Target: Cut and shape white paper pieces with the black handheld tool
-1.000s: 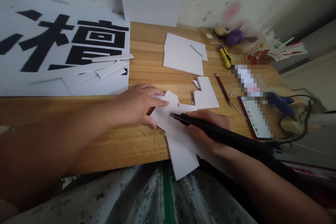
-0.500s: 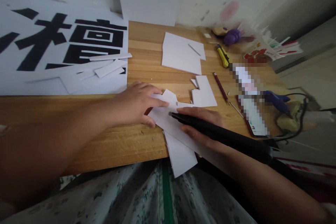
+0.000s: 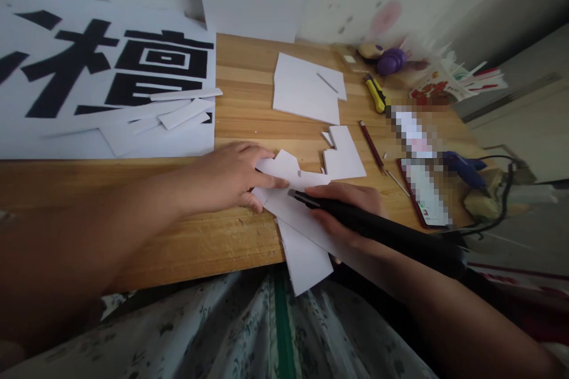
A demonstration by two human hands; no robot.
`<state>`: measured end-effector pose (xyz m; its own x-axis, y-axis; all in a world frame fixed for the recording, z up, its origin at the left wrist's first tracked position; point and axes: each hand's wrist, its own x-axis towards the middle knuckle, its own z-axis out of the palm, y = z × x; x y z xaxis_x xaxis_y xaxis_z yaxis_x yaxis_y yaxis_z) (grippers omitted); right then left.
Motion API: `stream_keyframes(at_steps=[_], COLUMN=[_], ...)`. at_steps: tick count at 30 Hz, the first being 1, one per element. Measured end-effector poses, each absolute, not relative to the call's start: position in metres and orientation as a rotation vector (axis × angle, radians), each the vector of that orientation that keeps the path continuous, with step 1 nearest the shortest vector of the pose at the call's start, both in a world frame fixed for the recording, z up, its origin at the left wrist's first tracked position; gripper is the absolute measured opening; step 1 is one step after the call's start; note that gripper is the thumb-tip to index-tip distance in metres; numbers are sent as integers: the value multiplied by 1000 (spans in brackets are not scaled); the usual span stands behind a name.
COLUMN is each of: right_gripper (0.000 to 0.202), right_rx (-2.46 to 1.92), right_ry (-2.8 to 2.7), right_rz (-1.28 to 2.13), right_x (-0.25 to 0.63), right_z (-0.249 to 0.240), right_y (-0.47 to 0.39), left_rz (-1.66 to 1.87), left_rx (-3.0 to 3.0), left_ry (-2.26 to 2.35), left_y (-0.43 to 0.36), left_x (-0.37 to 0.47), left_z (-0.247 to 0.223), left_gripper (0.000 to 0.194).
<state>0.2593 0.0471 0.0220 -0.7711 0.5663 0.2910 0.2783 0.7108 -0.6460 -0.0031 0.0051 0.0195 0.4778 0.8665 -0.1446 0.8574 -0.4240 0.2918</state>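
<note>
My left hand [image 3: 231, 174], fingers spread, presses on the left end of a cut white board piece [image 3: 284, 198] near the table's front edge. My right hand [image 3: 347, 213] is closed around a black cutter [image 3: 377, 225], its blade tip resting on or just over the board, close to my left index fingertip. Beneath that board another white piece [image 3: 306, 263] sticks out past the table edge. A notched white piece [image 3: 347, 157] lies just behind my right hand, with small scraps at its left side.
White strips [image 3: 184, 115] lie on a sheet with large black characters [image 3: 84, 65] at left. Behind is a white board [image 3: 306, 92]. At right are a yellow cutter [image 3: 376, 93], a red pencil [image 3: 371, 143], a phone [image 3: 424, 195] and a blue glue gun [image 3: 464, 166].
The black cutter's tip has shifted slightly to the right along the board. My left hand stays on the board, and the whole view has moved a little.
</note>
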Motion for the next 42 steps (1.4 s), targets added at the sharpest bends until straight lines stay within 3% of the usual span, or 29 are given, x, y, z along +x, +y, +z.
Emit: stream_keyframes(at_steps=[42], right_gripper=[18], right_rx=[-742], right_ry=[-2455], right_rz=[773], right_x=[282], right_z=[28], right_y=[25], left_rz=[87], left_rx=[2285], left_ry=[1515], left_y=[3], left_x=[-1], left_z=[14], left_gripper=[51])
